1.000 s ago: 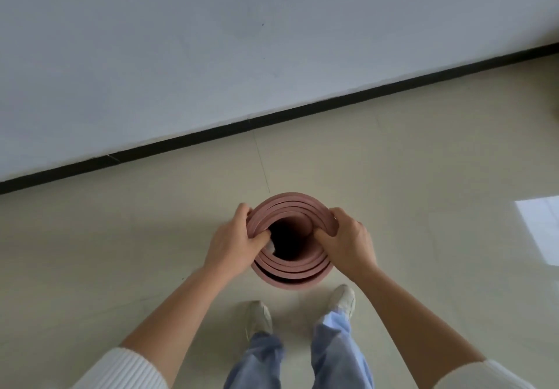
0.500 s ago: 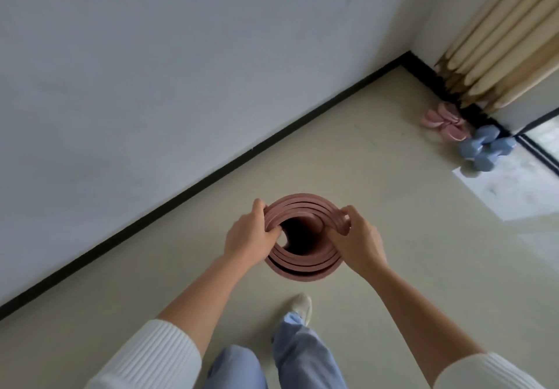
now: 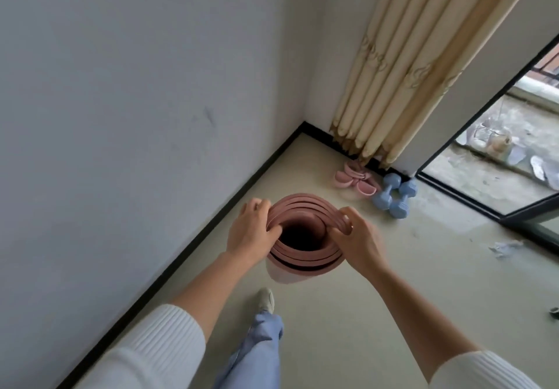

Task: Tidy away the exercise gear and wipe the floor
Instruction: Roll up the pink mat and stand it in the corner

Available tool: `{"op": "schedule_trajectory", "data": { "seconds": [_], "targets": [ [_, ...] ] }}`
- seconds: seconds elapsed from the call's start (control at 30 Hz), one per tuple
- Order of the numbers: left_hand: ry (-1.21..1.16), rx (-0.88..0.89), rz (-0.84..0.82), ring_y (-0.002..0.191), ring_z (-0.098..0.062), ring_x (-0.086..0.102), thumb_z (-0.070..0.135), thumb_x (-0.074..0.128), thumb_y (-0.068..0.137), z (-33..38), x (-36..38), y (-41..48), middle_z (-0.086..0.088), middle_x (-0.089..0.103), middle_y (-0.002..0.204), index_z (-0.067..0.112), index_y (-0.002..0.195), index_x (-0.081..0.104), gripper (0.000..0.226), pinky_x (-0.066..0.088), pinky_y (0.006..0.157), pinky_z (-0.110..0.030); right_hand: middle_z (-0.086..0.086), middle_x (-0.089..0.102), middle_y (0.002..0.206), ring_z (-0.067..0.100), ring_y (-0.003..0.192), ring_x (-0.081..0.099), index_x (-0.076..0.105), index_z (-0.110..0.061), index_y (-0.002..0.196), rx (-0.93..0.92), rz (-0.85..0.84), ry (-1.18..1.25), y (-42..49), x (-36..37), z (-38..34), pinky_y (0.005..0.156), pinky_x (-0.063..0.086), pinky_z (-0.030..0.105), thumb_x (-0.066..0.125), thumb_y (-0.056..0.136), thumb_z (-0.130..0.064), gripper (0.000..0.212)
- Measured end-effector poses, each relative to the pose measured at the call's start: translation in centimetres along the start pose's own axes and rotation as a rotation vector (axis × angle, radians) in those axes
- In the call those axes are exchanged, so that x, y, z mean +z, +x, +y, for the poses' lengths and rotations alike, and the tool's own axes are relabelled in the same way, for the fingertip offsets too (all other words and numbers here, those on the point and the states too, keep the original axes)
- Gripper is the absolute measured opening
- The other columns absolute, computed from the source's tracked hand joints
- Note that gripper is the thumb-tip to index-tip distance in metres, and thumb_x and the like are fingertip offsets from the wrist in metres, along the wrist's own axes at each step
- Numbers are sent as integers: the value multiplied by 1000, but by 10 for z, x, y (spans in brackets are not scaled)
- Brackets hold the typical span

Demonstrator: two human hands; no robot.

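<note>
Rolled mat: dusty pink, paler on its outer face. Dumbbells, 2 o'clock from it: light blue. Small curved pieces beside them: pale pink. Curtain, 1 o'clock: cream, tan motif. Wall: greyish white. Skirting: black. Floor: cream. Sleeves: white, ribbed. Trousers: light blue. Shoe: off-white.

White ribbed sleeves, light-blue trousers, pale shoe, perhaps sneaker.

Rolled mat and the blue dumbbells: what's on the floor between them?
Nothing: the head view shows bare floor between the rolled mat and the blue dumbbells. The pink items lie off that line, nearer the curtain.
</note>
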State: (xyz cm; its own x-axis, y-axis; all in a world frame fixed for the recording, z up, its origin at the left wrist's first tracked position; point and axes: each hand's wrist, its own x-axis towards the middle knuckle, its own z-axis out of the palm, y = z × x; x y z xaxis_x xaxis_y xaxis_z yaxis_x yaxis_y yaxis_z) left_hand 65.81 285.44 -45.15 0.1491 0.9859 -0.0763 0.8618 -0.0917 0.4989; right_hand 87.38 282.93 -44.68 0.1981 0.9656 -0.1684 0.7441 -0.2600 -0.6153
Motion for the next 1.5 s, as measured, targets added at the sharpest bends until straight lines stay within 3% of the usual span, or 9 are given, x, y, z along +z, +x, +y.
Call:
{"op": "schedule_trajectory", "data": {
  "seconds": [0.07,0.3,0.47,0.67,0.9,1.03,1.3,1.43,1.5],
  "targets": [
    [19,25,-35,101,-18,45,35,58,85,9,4,60,0,46,113,17,103,46,28,50,77,-33,-6,61,74,22,70,57,56,-32,96,30,21,5,51,-11,0,63,49,34,63,78,-27,20],
    [92,121,-114,77,-16,53,35,54,89,62,0,240,-1,50,105,18,109,44,28,47,61,-25,-7,58,84,24,79,60,58,-25,109,78,84,-3,201,-59,3,65,46,30,64,81,-24,29],
    [131,133,-118,81,-20,54,36,53,89,99,17,364,-3,51,109,16,112,45,31,45,63,-30,-4,64,89,24,82,60,56,-27,105,107,94,31,321,-90,19,67,45,32,61,82,-24,24],
    [125,-26,-177,92,-27,60,34,56,90,130,58,493,-7,50,115,13,116,45,35,45,67,-33,1,67,104,23,89,61,54,-25,116,132,-48,-21,469,-104,49,70,46,30,58,88,-25,28],
    [240,-5,-245,95,-24,60,33,52,93,130,104,600,-7,50,116,13,121,42,36,41,63,-29,-4,58,82,21,70,54,50,-27,110,182,-152,-44,591,-89,81,60,43,30,52,93,-28,18],
    [247,-20,-278,95,-31,62,29,49,94,121,127,654,-8,47,120,15,124,41,35,45,68,-36,-1,65,89,23,76,61,48,-29,109,215,-173,-32,641,-67,98,64,49,33,51,92,-29,18],
    [137,-18,-311,93,-31,60,33,46,94,103,160,726,-8,47,116,18,124,43,34,43,70,-35,-3,64,83,23,75,59,46,-30,94,255,-134,-77,702,-37,116,63,52,38,48,91,-35,6],
    [62,-50,-321,96,-31,59,35,48,92,97,169,751,-7,48,116,23,128,44,38,49,81,-39,-6,62,82,20,75,59,43,-33,98,277,-107,-104,722,-32,116,64,52,38,45,93,-39,8],
    [-58,-91,-339,107,-28,56,35,49,92,93,178,759,-6,50,125,26,135,41,45,45,88,-34,-5,64,86,19,78,62,43,-32,106,293,-115,-55,726,-27,115,69,54,40,45,94,-38,14]
  ]
}}
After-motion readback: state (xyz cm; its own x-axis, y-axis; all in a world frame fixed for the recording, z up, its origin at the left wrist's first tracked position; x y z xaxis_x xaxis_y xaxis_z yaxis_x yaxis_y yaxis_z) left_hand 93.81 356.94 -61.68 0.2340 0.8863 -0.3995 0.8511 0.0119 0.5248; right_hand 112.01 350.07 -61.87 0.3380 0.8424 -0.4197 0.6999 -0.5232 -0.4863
